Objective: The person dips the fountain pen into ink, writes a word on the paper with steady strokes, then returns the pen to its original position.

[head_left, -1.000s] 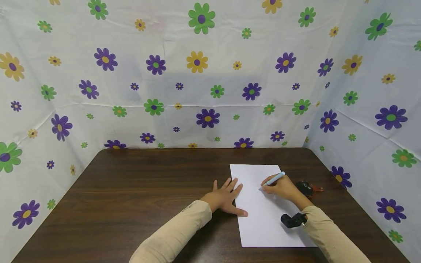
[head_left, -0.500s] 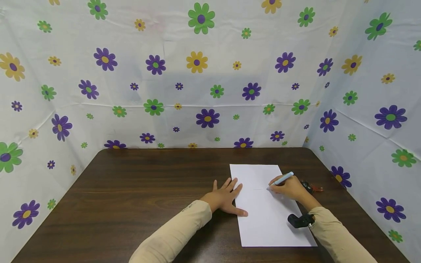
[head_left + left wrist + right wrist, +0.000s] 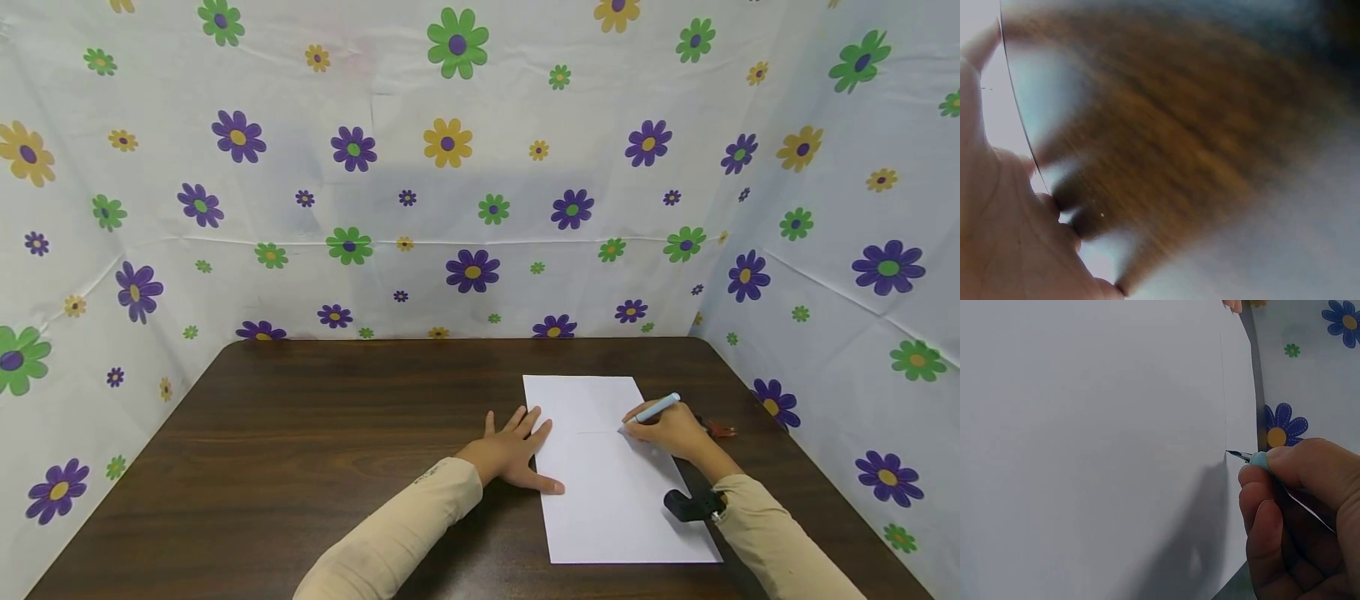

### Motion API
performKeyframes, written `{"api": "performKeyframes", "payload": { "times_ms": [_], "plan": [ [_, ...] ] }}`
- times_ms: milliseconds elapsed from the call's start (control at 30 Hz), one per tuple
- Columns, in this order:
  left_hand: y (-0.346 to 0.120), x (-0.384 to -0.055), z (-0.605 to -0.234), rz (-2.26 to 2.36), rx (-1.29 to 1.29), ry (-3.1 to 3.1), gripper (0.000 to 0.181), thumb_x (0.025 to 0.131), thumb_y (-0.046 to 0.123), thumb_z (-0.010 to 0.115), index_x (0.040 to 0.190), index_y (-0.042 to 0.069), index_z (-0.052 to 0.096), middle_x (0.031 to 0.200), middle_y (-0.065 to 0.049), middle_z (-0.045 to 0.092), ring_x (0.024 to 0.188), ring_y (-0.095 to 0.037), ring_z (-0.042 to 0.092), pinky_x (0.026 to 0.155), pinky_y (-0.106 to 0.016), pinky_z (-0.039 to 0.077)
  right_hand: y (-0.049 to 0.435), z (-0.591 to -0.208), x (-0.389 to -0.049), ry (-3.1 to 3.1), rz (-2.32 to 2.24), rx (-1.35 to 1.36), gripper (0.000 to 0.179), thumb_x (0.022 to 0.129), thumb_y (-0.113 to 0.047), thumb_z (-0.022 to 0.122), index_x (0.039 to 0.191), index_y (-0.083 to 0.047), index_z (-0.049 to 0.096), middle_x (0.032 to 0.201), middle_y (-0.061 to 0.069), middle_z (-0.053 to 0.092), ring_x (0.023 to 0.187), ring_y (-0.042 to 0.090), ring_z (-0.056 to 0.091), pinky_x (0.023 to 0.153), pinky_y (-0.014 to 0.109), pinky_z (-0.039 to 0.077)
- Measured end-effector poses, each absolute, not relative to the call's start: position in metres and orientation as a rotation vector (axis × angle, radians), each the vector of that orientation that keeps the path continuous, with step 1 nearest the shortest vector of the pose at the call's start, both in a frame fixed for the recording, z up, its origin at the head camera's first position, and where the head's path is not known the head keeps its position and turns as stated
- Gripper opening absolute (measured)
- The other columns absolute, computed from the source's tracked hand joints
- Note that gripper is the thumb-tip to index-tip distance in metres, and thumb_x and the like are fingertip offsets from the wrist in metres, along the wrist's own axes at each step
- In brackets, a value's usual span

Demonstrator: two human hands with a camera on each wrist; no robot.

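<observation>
A white sheet of paper (image 3: 600, 500) lies on the dark wooden table, toward its right side. My left hand (image 3: 513, 454) rests on the paper's left edge with its fingers spread. In the left wrist view, the palm of the left hand (image 3: 1010, 231) shows at the left. My right hand (image 3: 667, 429) pinches a light blue fountain pen (image 3: 660, 407) near its nib, over the upper right part of the sheet. Seen from the right wrist, the dark nib of the fountain pen (image 3: 1238, 455) touches the paper at the end of a thin straight line (image 3: 1223, 387).
Behind the right hand sits a small dark object with reddish-brown parts (image 3: 722, 430), mostly hidden. A black wrist camera (image 3: 686, 505) hangs from the right wrist over the sheet. Flower-patterned cloth (image 3: 405, 167) encloses the back and sides of the table (image 3: 315, 450).
My right hand has moved to the right with the fountain pen, and the thin line on the paper has grown longer. The left hand has stayed in place.
</observation>
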State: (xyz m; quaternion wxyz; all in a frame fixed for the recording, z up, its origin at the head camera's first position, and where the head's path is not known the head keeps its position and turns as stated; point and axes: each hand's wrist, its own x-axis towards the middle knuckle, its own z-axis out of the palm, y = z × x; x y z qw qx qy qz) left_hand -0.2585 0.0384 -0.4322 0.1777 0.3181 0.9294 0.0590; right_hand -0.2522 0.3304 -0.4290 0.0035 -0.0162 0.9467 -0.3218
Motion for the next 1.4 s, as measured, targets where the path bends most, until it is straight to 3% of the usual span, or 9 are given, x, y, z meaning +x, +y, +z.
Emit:
{"api": "performKeyframes", "payload": {
  "times_ms": [400, 900, 1400],
  "plan": [
    [0.041, -0.259, -0.432, 0.193, 0.872, 2.632, 0.104, 0.076, 0.079, 0.052, 0.156, 0.028, 0.008, 0.162, -0.001, -0.004, 0.148, -0.022, -0.005, 0.112, -0.064, -0.003, 0.328, -0.429, -0.254, 2.967, -1.018, -0.028, 0.014, 0.083, -0.016, 0.073, 0.094, -0.006, 0.073, 0.077, 0.002, 0.068, 0.066, 0.016, 0.056, 0.059, 0.029, 0.048],
    [0.064, -0.252, -0.431, 0.195, 0.856, 2.644, 0.108, 0.071, 0.080, 0.058, 0.155, 0.028, 0.014, 0.162, 0.001, -0.001, 0.149, -0.018, -0.001, 0.119, -0.046, 0.002, 0.324, -0.428, -0.248, 2.969, -1.038, 0.032, 0.015, 0.083, -0.016, 0.074, 0.094, -0.006, 0.073, 0.072, 0.001, 0.066, 0.063, 0.014, 0.055, 0.055, 0.028, 0.047],
    [0.067, -0.262, -0.450, 0.220, 0.846, 2.648, 0.114, 0.065, 0.086, 0.055, 0.155, 0.034, 0.008, 0.162, 0.004, -0.006, 0.148, -0.016, -0.007, 0.118, -0.045, -0.003, 0.313, -0.431, -0.256, 3.103, -1.120, -0.016, 0.015, 0.083, -0.015, 0.073, 0.090, -0.003, 0.074, 0.068, 0.001, 0.068, 0.059, 0.012, 0.057, 0.052, 0.026, 0.046]
  ]
}}
